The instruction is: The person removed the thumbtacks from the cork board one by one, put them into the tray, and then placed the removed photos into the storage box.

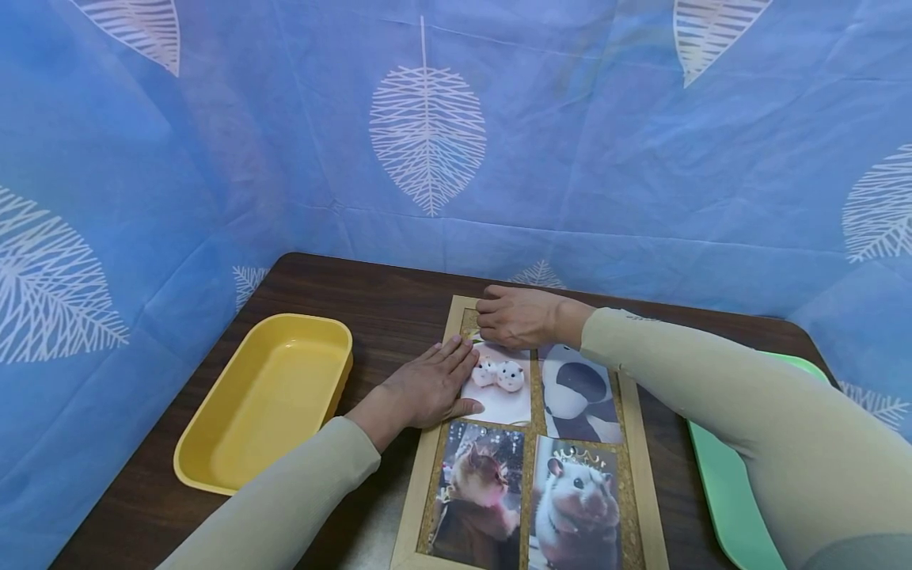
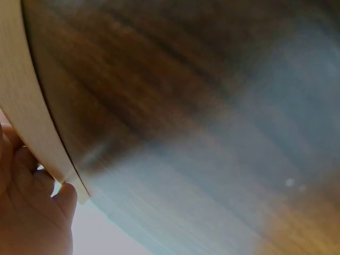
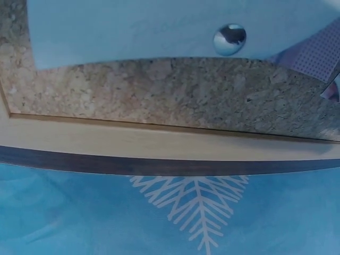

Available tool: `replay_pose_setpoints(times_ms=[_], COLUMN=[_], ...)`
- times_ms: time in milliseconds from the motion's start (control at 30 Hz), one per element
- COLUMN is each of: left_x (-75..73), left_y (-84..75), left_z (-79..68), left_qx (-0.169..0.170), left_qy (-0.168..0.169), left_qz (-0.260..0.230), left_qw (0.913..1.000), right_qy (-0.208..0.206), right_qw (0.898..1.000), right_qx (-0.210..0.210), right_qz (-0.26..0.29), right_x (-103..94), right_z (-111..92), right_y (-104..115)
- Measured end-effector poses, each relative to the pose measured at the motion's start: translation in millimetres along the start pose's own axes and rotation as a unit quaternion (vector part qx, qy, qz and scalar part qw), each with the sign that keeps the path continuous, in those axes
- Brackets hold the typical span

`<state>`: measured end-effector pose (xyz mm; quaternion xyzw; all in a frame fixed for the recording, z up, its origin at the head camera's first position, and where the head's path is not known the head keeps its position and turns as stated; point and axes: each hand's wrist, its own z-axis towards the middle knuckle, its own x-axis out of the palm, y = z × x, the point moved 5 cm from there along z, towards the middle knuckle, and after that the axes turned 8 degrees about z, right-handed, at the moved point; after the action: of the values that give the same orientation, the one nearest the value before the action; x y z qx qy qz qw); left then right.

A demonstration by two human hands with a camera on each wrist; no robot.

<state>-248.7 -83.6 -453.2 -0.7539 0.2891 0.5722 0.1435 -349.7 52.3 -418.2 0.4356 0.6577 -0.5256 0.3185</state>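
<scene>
A cork board with a light wooden frame (image 1: 647, 507) lies on the table. On it are several photos: one of two small white animals (image 1: 507, 400), a grey-and-white one (image 1: 598, 419) and two hamster pictures. My left hand (image 1: 427, 384) rests with extended fingers on the left edge of the white-animals photo. My right hand (image 1: 523, 317) is over that photo's top, fingers curled and bunched; they hide what is under them, so I cannot tell what they hold. In the right wrist view, a round silver pushpin (image 3: 230, 39) sits near a pale photo's edge.
A yellow tray (image 1: 267, 404) stands on the dark wooden table (image 1: 370, 289) to the left. The green tray (image 1: 734, 491) at the right is partly behind my right sleeve. A blue cloth (image 1: 606, 158) with white leaf prints hangs behind the table.
</scene>
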Motion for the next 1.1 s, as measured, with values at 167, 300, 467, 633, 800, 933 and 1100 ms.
replay_pose_setpoints(times_ms=[167,300,467,633,800,933,1100], left_x=[0.1,0.3,0.6,-0.3,-1.3,-1.0,-1.4], left_y=[-0.1,0.1,0.4,0.6,0.8,0.7,-0.3], left_z=[0.4,0.4,0.2,-0.2,-1.1,-1.8,-2.2], left_qx=[0.000,-0.001,0.002,0.006,0.006,0.004,0.005], left_qy=[0.000,0.000,-0.002,-0.007,-0.009,-0.007,-0.009], left_qz=[0.000,-0.003,-0.005,-0.007,-0.007,-0.008,-0.010], left_qw=[1.0000,1.0000,1.0000,0.9999,0.9999,0.9999,0.9999], right_qy=[-0.001,0.001,0.008,0.016,0.008,-0.001,0.000], right_qw=[1.000,1.000,1.000,1.000,1.000,1.000,1.000], right_qx=[-0.003,-0.002,0.002,0.006,0.015,0.017,0.029], right_qz=[0.002,0.003,0.001,0.000,-0.009,-0.006,0.000], right_x=[-0.3,-0.1,-0.9,-2.3,-6.7,-9.8,-11.1], right_z=[0.3,0.1,0.4,-0.4,-3.2,-4.5,-7.0], right_y=[0.1,-0.1,-0.2,-1.0,-3.2,-3.6,-3.2])
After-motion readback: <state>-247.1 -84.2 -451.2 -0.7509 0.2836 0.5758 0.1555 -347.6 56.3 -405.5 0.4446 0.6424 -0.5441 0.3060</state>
